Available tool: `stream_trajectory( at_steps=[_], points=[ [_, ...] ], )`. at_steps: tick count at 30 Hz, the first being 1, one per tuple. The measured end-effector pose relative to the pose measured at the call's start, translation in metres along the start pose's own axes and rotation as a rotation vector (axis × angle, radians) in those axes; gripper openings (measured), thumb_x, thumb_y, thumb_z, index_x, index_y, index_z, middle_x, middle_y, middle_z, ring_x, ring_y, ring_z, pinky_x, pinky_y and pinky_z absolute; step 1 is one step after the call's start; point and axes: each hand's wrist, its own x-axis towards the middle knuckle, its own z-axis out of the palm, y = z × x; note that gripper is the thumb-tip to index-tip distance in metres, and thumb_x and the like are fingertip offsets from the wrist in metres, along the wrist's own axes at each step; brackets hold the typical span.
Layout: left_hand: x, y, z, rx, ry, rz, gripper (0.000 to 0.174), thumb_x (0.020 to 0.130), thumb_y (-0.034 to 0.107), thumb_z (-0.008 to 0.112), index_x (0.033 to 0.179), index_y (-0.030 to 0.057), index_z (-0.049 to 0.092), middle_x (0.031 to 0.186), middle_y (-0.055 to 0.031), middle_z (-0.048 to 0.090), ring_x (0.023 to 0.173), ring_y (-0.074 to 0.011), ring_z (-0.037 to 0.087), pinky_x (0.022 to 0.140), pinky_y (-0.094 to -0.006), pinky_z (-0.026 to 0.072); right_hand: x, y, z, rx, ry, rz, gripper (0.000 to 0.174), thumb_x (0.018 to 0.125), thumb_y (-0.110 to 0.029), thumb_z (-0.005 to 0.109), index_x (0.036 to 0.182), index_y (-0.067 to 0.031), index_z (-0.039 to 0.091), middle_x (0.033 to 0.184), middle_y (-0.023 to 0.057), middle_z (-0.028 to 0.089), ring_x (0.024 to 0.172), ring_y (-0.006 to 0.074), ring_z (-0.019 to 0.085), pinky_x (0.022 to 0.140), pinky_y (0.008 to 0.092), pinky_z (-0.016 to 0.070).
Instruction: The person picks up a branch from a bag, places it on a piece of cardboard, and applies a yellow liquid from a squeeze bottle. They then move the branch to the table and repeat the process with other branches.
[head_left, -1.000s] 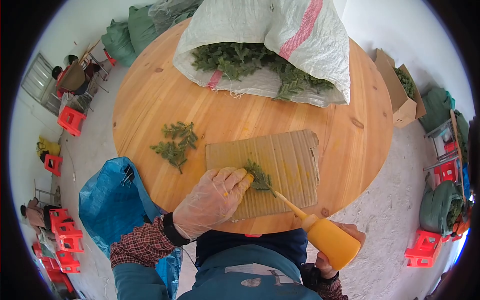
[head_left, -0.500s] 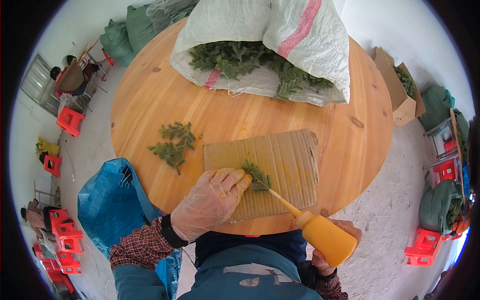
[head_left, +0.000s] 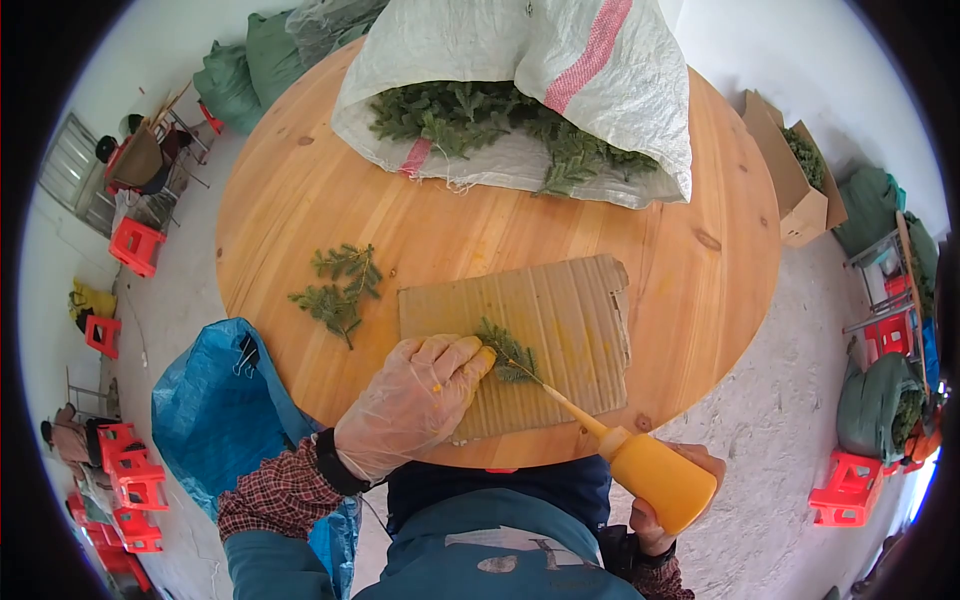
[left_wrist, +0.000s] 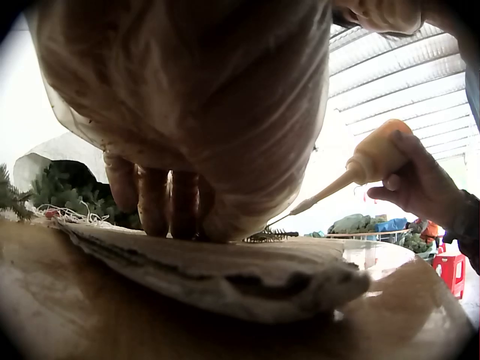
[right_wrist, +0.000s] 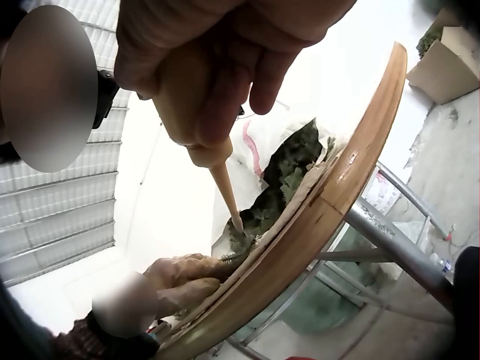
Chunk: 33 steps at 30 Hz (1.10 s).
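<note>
Lying on the cardboard (head_left: 580, 315), the sprig (head_left: 513, 357) sits toward three o'clock from the nearer left hand (head_left: 405, 405), whose fingers bunch close, pinching or pressing I can't tell; its axis slants half past ten to half past four, toward the bottle (head_left: 662, 480) the right hand (left_wrist: 426, 180) grips in curled fingers.

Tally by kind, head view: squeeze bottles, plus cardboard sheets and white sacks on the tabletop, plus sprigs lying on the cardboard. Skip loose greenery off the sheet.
Squeeze bottle: 1
Cardboard sheet: 1
White sack: 1
Sprig on the sheet: 1
Total: 4
</note>
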Motion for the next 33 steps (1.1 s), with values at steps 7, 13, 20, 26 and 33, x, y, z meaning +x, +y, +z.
stream_trajectory(
  at_steps=[7,13,20,26,33],
  points=[
    [0.001,-0.001,-0.004,-0.024,-0.024,-0.01,0.04,0.088,0.015,0.064,0.127,0.0064,0.062,0.125,-0.0099,0.06,0.113,-0.0266,0.059,0.09,-0.0393,0.0456,-0.004,-0.004,-0.002,0.078,0.082,0.083,0.084,0.069,-0.048,0.091,0.12,-0.0017,0.044,0.106,0.0162,0.064,0.099,0.0267,0.065,0.085,0.0378,0.0534],
    [0.018,-0.006,-0.02,0.012,0.1,-0.074,0.04,0.088,0.016,0.062,0.127,0.0063,0.062,0.123,-0.0108,0.061,0.114,-0.0265,0.059,0.094,-0.0389,0.0455,-0.008,-0.001,-0.011,0.036,0.148,0.117,0.084,0.075,-0.062,0.082,0.119,-0.0009,0.045,0.105,0.0138,0.062,0.095,0.0243,0.063,0.082,0.0364,0.0513],
    [0.037,-0.013,-0.022,0.125,0.031,0.057,0.031,0.09,0.016,0.059,0.12,0.0104,0.064,0.115,-0.01,0.063,0.111,-0.0253,0.059,0.097,-0.0403,0.0437,-0.011,0.019,-0.021,-0.15,0.134,0.092,0.095,0.08,-0.084,0.055,0.118,0.0032,0.048,0.11,0.012,0.051,0.07,0.0232,0.068,0.058,0.0317,0.0573],
    [0.018,-0.047,-0.066,0.096,-0.044,-0.184,0.026,0.087,0.016,0.058,0.112,0.0101,0.065,0.103,-0.0101,0.064,0.107,-0.027,0.06,0.096,-0.0427,0.043,-0.005,0.013,-0.022,-0.011,0.237,0.183,0.084,0.078,-0.075,0.07,0.11,0.0003,0.053,0.104,0.0113,0.055,0.093,0.0222,0.058,0.083,0.037,0.0469],
    [0.035,-0.093,-0.072,0.404,0.012,-0.276,0.023,0.086,0.018,0.059,0.105,0.0092,0.068,0.1,-0.0125,0.064,0.102,-0.0304,0.061,0.09,-0.0447,0.0441,0.003,0.015,-0.019,0.047,0.243,0.21,0.085,0.077,-0.074,0.071,0.112,0.0011,0.052,0.104,0.0113,0.055,0.093,0.0218,0.058,0.083,0.0366,0.0465]
  ],
)
